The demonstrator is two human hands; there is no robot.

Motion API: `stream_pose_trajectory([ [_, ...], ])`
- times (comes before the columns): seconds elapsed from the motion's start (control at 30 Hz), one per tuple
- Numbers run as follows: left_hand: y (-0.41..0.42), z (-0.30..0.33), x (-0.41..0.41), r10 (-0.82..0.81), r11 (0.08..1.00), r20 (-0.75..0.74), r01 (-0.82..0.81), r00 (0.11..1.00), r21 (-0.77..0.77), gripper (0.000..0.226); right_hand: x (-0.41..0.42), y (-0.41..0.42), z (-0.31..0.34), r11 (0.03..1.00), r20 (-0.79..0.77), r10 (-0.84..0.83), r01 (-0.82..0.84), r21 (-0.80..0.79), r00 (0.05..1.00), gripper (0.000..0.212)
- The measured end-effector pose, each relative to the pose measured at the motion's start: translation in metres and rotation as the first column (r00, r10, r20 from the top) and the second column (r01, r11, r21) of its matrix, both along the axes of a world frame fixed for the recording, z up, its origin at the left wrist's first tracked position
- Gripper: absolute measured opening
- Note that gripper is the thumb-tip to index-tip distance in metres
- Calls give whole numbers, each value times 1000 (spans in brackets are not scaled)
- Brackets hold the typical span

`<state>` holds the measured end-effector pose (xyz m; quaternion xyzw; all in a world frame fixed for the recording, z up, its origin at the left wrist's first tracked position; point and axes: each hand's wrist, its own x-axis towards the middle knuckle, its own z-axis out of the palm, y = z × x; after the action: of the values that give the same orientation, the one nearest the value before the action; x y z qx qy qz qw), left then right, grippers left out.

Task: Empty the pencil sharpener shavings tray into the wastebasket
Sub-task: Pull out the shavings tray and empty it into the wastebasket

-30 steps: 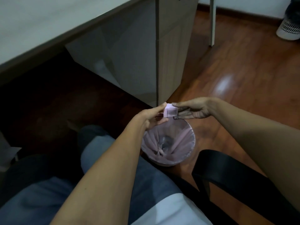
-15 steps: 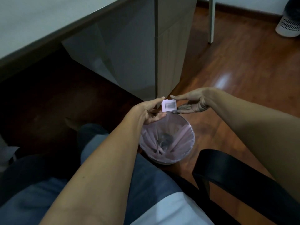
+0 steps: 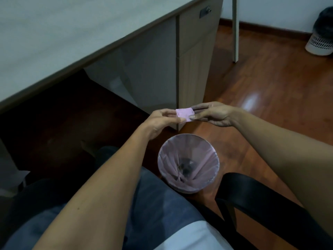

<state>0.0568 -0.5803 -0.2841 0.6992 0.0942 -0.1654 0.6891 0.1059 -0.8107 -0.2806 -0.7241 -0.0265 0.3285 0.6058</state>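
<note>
A: Setting: reddish wooden floor (image 3: 270,91), pale desk (image 3: 63,33) upper left, cabinet (image 3: 194,65) with a small lock under its right end. White slotted bin (image 3: 319,44) far right by the wall. Black chair armrest (image 3: 261,201) lower right, jeans-clad lap at bottom.

B: Hands?

A: Left hand (image 3: 160,121) and right hand (image 3: 214,114) meeting in mid-air in front of the cabinet, above and beyond the wastebasket. Both pinched on one small pink shavings tray (image 3: 184,114). Left thumb and fingertips closed on its left edge; right thumb on its lower right corner, right fingers extended flat along the far side. Neither hand slack, neither fisted.

B: Tray orientation?

A: A flat pink face toward the camera. Cannot tell which way the opening points, nor whether anything remains inside.

B: Position relative to the basket?

A: Not touching; held clear of the rim, on the cabinet side of it.

B: Container contents?

A: Wastebasket (image 3: 188,164) round, standing on the floor between lap and armrest, lined with a pink bag (image 3: 169,159) gathered in pleats toward the centre. Small dark heap (image 3: 186,164) at the bottom; too dim to identify.
</note>
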Motion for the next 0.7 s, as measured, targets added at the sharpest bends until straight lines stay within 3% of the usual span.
stream_pose_trajectory([
  [0.07,7,16,0,-25,998,101,18,995,65,54,9,4,17,1000,47,15,-15,15,999,33],
  [0.2,15,54,3,-52,994,255,25,966,106,60,7,16,53,979,79,-69,52,196,994,45],
  [0.4,12,119,4,-23,984,440,-58,898,171,56,16,15,132,987,271,-41,-4,161,962,58],
  [0.7,16,238,5,-7,974,624,-137,782,182,50,30,21,250,955,422,-37,-92,281,906,57],
])
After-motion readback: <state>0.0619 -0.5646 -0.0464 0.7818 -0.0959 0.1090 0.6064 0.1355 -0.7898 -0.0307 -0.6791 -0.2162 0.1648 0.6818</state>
